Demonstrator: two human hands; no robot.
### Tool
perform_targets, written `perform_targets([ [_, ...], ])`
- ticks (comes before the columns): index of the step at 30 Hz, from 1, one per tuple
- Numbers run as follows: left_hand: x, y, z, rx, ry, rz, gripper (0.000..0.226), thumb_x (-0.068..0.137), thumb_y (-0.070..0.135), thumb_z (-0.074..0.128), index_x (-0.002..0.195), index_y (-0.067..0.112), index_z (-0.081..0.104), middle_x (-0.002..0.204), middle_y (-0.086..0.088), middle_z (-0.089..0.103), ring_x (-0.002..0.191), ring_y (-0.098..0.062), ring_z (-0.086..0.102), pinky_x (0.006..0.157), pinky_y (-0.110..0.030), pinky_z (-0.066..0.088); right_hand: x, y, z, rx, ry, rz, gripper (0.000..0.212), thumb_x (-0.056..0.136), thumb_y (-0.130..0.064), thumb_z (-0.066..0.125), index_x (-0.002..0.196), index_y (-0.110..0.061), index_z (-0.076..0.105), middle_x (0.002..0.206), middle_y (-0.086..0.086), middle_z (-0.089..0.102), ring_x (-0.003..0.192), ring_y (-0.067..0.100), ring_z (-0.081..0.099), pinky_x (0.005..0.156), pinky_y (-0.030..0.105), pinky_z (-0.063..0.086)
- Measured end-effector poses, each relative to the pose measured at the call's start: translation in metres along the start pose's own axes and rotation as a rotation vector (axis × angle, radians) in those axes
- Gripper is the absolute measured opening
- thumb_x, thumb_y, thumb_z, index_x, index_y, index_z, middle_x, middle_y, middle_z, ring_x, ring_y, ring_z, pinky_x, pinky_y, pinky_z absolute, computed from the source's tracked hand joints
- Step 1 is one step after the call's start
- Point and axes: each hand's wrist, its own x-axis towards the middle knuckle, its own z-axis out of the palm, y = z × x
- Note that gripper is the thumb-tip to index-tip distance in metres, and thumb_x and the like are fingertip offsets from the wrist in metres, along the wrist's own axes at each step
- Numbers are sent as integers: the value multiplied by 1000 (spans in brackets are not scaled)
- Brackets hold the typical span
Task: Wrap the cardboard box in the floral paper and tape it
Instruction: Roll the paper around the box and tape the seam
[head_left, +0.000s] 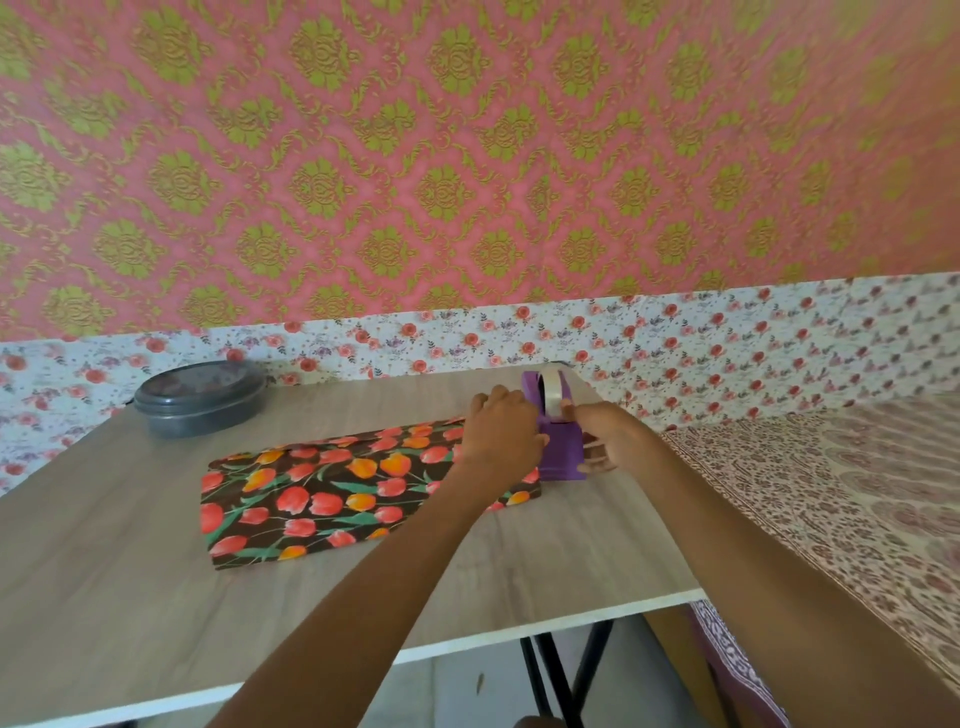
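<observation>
The floral paper (337, 488) lies left of centre in the frame on the table (130, 597), folded over into a long, low packet with a seam running along its top. I'd judge the first fold is made and the taping is only starting, since I can see no tape on the paper yet. Both hands are at the purple tape dispenser (558, 452), which stands at the packet's right end, just right of centre. The left hand (501, 431) has its fingers curled against the dispenser's side, steadying it. The right hand (608, 436) reaches in from the other side, one finger up by the tape roll (551, 397). Whether it has pinched a free end I cannot tell, as the tape is too thin to see. The cardboard box doesn't show, so I can only guess it is under the paper. The packet's right end is hidden behind the left wrist. A grey lidded container (200, 397) sits at the upper left of the table.
</observation>
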Motion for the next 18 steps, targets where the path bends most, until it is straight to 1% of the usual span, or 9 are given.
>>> perform_targets([
  [2, 19, 7, 8, 116, -86, -21, 36, 95, 42, 54, 115, 13, 64, 118, -6, 61, 118, -26, 48, 104, -43, 34, 3, -5, -3, 26, -43, 79, 25, 97, -38, 60, 92, -13, 55, 93, 12, 57, 78, 27, 57, 79, 45, 58],
  [4, 34, 10, 13, 168, -127, -35, 33, 94, 40, 56, 112, 13, 64, 116, -6, 61, 119, -26, 47, 106, -44, 31, 4, -11, -10, 84, -83, 148, 20, 97, -25, 62, 87, -10, 53, 91, 15, 54, 79, 31, 56, 95, 50, 53],
  [5, 40, 10, 15, 174, -142, -36, 31, 94, 39, 58, 110, 13, 65, 115, -6, 61, 120, -26, 47, 107, -45, 30, 5, -14, -13, 117, -109, 175, 17, 96, -19, 63, 86, -9, 54, 92, 16, 53, 85, 33, 56, 98, 52, 50],
  [7, 51, 11, 19, 159, -171, -31, 30, 91, 39, 63, 107, 14, 65, 112, -7, 62, 119, -26, 48, 107, -46, 30, 4, -16, -18, 158, -157, 204, 12, 91, -13, 68, 91, -9, 58, 95, 17, 54, 100, 37, 56, 99, 56, 47],
  [8, 55, 12, 20, 140, -179, -28, 33, 89, 42, 66, 106, 14, 66, 112, -7, 63, 118, -26, 49, 106, -46, 30, 5, -16, -20, 167, -166, 212, 15, 88, -13, 73, 95, -9, 59, 96, 17, 55, 104, 37, 56, 98, 56, 47],
  [10, 61, 13, 21, 93, -182, -25, 39, 82, 49, 70, 105, 17, 70, 108, -6, 65, 114, -25, 52, 103, -45, 30, 5, -14, -24, 164, -168, 226, 26, 83, -18, 78, 96, -8, 58, 95, 14, 55, 104, 35, 55, 99, 54, 46],
  [12, 64, 14, 22, 62, -189, -20, 41, 78, 52, 73, 101, 19, 71, 102, -3, 66, 107, -24, 57, 97, -43, 31, 2, -13, -26, 183, -172, 221, 28, 84, -23, 78, 93, -6, 56, 94, 11, 55, 102, 32, 52, 102, 54, 44],
  [15, 68, 13, 19, 23, -208, -12, 36, 74, 53, 77, 89, 21, 69, 85, 1, 60, 98, -24, 61, 83, -38, 32, 2, -22, -32, 288, -159, 133, 28, 87, -24, 76, 101, -11, 56, 112, 7, 58, 107, 31, 52, 97, 66, 43],
  [18, 68, 10, 19, -38, -222, -31, 33, 73, 51, 79, 67, 25, 58, 69, 5, 51, 92, -24, 62, 79, -36, 32, -3, -28, -33, 250, -142, 74, 12, 91, -16, 70, 96, -14, 60, 125, 8, 55, 108, 30, 53, 97, 63, 45],
])
